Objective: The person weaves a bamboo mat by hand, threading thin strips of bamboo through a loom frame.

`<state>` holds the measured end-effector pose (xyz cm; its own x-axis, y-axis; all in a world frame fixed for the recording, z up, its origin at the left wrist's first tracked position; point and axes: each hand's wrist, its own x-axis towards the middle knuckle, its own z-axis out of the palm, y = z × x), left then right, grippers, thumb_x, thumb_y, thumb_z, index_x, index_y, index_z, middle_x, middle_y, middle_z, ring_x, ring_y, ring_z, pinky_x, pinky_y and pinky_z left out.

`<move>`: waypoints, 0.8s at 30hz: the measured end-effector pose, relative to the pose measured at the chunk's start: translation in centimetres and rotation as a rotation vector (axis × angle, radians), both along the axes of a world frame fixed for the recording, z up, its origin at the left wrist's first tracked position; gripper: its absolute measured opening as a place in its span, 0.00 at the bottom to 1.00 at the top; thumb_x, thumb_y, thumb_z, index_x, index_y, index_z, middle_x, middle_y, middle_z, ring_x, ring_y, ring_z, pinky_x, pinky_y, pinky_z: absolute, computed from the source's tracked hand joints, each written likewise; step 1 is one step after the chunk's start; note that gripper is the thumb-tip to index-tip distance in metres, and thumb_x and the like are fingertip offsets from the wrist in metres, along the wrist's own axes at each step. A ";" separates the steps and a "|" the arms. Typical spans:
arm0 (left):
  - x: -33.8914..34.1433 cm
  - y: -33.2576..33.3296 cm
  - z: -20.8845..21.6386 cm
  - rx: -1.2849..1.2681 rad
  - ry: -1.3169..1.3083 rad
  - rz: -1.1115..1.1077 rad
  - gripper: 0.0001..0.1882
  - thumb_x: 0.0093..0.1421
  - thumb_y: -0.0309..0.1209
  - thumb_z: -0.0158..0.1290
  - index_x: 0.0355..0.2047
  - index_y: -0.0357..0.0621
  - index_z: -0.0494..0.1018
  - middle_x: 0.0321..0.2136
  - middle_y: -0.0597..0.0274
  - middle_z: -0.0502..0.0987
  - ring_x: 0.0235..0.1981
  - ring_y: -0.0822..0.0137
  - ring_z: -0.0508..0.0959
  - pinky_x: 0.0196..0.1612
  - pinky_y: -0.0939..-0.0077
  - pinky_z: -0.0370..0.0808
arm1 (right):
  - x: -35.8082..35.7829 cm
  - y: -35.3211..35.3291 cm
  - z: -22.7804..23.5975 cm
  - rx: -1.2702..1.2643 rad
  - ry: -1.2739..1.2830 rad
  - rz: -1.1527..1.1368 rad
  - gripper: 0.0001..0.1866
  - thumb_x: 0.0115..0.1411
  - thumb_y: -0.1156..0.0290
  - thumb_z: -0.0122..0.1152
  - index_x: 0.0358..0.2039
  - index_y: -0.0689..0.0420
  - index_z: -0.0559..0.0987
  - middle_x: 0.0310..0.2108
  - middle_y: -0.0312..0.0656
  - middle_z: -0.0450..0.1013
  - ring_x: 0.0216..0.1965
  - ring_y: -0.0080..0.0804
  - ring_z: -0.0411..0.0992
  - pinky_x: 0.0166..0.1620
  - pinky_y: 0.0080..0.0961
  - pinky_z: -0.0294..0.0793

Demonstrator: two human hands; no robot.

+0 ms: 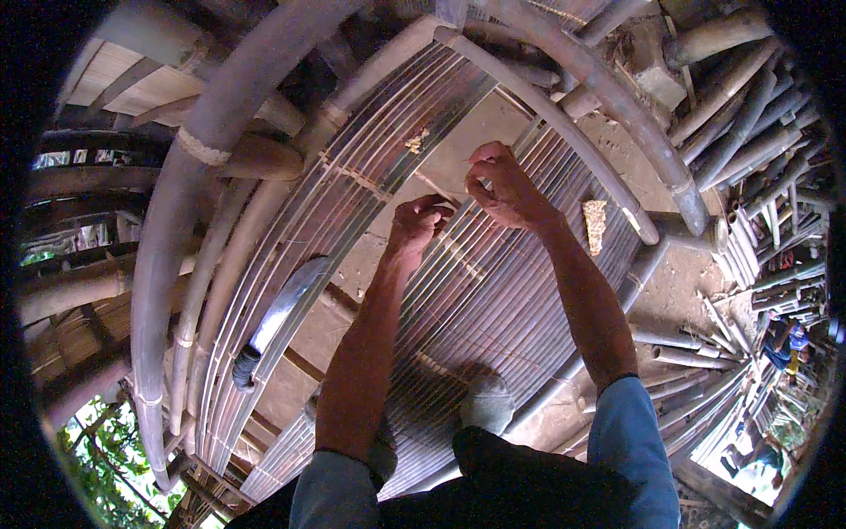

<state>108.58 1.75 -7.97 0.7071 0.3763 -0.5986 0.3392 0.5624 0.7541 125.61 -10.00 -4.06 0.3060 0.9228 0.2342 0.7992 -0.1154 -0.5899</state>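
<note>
Both my hands hover over a slatted bamboo panel [529,309], close together near its inner edge. My left hand [418,231] is curled, its thumb and forefinger pinched at a thin pale strip [435,188] that slants up and left. To the right and slightly farther away, my right hand [507,189] is closed in a pinch, thumb and forefinger making a ring. Whatever its fingertips hold is too small to make out. Pale lashings [463,256] cross the slats beside my left hand. A large knife [286,309] with a dark wrapped handle lies on the left slats.
Thick bamboo poles [256,79] curve around the left and far sides. A pale bundle [595,227] lies on the right slats, a smaller one [417,141] on the far left slats. Stacked bamboo [740,123] fills the right. A person [784,341] is at the far right.
</note>
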 end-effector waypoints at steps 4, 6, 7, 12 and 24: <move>0.4 0.0 0.8 -0.029 0.026 0.041 0.15 0.58 0.18 0.47 0.43 0.37 0.78 0.31 0.64 0.82 0.20 0.79 0.70 0.23 0.85 0.67 | 0.0 0.6 -0.3 -0.072 -0.046 -0.014 0.09 0.55 0.72 0.62 0.38 0.56 0.81 0.45 0.45 0.71 0.50 0.45 0.67 0.56 0.38 0.66; 0.6 0.1 0.9 -0.087 0.043 0.049 0.16 0.57 0.16 0.46 0.43 0.37 0.78 0.30 0.65 0.81 0.19 0.81 0.67 0.20 0.86 0.62 | 0.0 1.1 -0.6 -0.108 -0.075 -0.041 0.10 0.56 0.70 0.63 0.40 0.55 0.81 0.45 0.46 0.72 0.49 0.46 0.68 0.57 0.39 0.66; 0.5 0.2 0.7 -0.091 0.048 0.050 0.16 0.57 0.16 0.46 0.43 0.37 0.78 0.30 0.65 0.81 0.19 0.81 0.67 0.20 0.86 0.62 | 0.1 1.3 -0.4 -0.203 -0.068 -0.050 0.11 0.57 0.69 0.62 0.41 0.54 0.81 0.45 0.46 0.72 0.50 0.46 0.68 0.57 0.40 0.65; 0.6 1.0 -0.7 -0.124 0.030 0.001 0.16 0.59 0.16 0.43 0.42 0.36 0.78 0.30 0.63 0.80 0.18 0.80 0.66 0.19 0.85 0.61 | 1.1 2.6 0.7 -0.444 0.033 -0.014 0.14 0.58 0.71 0.60 0.46 0.51 0.80 0.45 0.47 0.73 0.51 0.45 0.68 0.57 0.41 0.65; 0.6 1.3 -1.9 -0.041 -0.005 -0.047 0.15 0.59 0.17 0.44 0.39 0.36 0.79 0.28 0.63 0.80 0.20 0.78 0.69 0.24 0.82 0.70 | 0.3 3.1 0.5 -0.414 -0.083 0.007 0.18 0.53 0.75 0.61 0.44 0.41 0.83 0.47 0.43 0.70 0.53 0.43 0.66 0.58 0.40 0.66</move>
<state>109.16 3.08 -9.87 0.7268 0.3176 -0.6090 0.3621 0.5762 0.7327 125.89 -6.90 -3.56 0.2951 0.9461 -0.1334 0.8436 -0.3236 -0.4284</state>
